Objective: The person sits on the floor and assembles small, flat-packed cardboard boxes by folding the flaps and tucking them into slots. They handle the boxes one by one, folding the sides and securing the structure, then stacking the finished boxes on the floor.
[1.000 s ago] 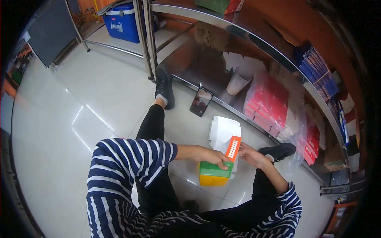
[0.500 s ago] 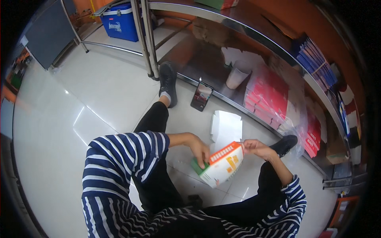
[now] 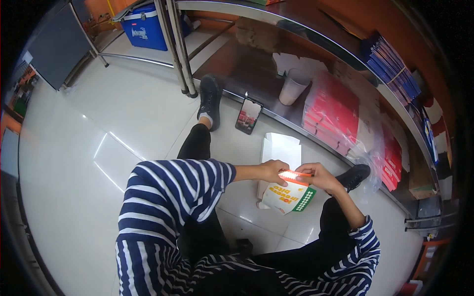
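Between my knees, just above the floor, I hold a cardboard food box (image 3: 282, 198) with a white printed front, an orange edge and a green side. My left hand (image 3: 272, 171) grips its far left corner, thumb on the orange edge. At the far right corner, the fingers of my right hand (image 3: 318, 177) are bent and closed on the orange edge. Behind the box, a white unfolded carton blank (image 3: 281, 147) lies on the tiles, partly hidden by the box and my left hand. The inside of the box is out of sight.
A phone (image 3: 249, 116) leans against the low metal shelf (image 3: 232, 66). On the shelf stand a stack of cups (image 3: 295, 88) and plastic-wrapped red flat boxes (image 3: 333, 111). Blue bundled packs (image 3: 392, 69) sit higher up. A blue cooler (image 3: 144, 29) stands at the far left.
The box has turned, so its green side now points right and its orange edge faces away from me. My left hand has moved from the green end to the far left corner.
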Tool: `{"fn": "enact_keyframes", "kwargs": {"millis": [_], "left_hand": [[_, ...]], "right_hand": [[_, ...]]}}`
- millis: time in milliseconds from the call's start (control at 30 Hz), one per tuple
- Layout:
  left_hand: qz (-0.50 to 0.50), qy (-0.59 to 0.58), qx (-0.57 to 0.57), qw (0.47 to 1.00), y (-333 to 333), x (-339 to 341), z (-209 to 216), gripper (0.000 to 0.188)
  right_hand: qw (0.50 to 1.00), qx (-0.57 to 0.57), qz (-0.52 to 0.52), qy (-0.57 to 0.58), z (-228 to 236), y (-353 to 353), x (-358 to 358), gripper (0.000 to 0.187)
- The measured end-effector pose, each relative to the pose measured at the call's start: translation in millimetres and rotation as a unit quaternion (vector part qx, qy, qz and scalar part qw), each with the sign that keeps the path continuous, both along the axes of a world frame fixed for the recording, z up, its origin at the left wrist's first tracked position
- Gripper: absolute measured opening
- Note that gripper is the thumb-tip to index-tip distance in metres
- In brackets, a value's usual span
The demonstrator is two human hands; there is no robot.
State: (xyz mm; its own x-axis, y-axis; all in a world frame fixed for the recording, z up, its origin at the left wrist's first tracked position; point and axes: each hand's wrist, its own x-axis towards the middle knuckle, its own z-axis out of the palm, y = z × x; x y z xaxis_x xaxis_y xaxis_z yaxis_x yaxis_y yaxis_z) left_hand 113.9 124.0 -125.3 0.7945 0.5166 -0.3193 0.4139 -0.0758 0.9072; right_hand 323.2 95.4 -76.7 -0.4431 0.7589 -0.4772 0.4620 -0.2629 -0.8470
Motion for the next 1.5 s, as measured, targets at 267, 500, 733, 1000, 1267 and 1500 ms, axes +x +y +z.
{"fn": "enact_keyframes", "kwargs": {"millis": [267,500,733,1000,1267,1500], "left_hand": [[0.129,-0.092,-0.271,0.949,36,0,-6,0.044],[0.183,-0.005,-0.197,0.963,7,23,-4,0.051],[0.329,0.027,-0.134,0.935,15,24,-52,0.038],[0.295,0.046,-0.143,0.944,0,12,-26,0.03],[0.337,-0.042,-0.138,0.93,25,20,-29,0.018],[0.34,-0.029,-0.18,0.923,24,16,-7,0.021]], "right_hand": [[0.994,0.03,-0.103,0.012,-17,6,52,0.028],[0.997,0.045,-0.065,-0.01,-22,6,39,0.02],[0.978,0.204,-0.026,-0.036,-32,7,12,0.018],[0.96,0.26,0.007,-0.106,-19,10,-3,0.027],[0.999,0.038,-0.006,-0.039,-33,18,27,0.026],[0.985,0.137,-0.105,0.016,-20,6,9,0.017]]}}
